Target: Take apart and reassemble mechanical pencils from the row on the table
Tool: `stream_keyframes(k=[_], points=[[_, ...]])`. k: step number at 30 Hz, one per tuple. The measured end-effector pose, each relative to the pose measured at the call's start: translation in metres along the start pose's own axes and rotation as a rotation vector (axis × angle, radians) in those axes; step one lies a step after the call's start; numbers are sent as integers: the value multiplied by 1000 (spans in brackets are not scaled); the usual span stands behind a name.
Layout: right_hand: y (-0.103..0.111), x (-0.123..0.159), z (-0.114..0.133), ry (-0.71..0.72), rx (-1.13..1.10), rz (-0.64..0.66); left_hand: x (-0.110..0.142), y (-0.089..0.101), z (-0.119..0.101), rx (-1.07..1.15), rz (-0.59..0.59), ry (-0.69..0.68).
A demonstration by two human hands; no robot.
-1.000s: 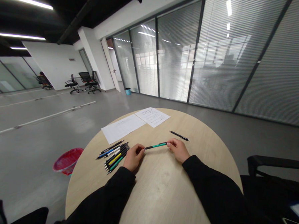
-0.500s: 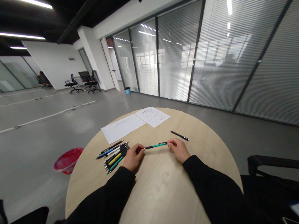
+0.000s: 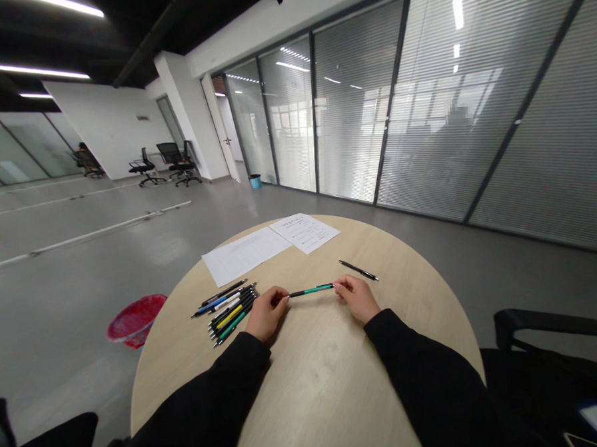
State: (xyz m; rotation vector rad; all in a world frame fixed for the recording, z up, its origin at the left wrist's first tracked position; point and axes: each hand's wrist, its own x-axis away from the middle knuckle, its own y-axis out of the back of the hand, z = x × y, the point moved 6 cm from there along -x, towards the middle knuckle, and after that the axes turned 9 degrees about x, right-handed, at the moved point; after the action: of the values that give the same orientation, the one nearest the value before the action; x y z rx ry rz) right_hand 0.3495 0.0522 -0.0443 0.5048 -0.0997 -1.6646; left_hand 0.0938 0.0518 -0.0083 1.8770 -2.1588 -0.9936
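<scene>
A green and black pen is held level just above the round wooden table, one end in each hand. My left hand pinches its dark left end with curled fingers. My right hand pinches the right end the same way. A bundle of several pens, black, blue, yellow and green, lies on the table just left of my left hand. A single black pen lies apart beyond my right hand.
Two white paper sheets lie at the table's far edge. A red basket stands on the floor to the left. Black chair arms sit at the right and lower left. Glass partitions with blinds run behind.
</scene>
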Motion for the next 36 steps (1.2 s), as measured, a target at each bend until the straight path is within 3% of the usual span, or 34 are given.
stream_keyframes(k=[36], points=[[1,0,3,28,65,8,0,1,-6,7,-9,26]])
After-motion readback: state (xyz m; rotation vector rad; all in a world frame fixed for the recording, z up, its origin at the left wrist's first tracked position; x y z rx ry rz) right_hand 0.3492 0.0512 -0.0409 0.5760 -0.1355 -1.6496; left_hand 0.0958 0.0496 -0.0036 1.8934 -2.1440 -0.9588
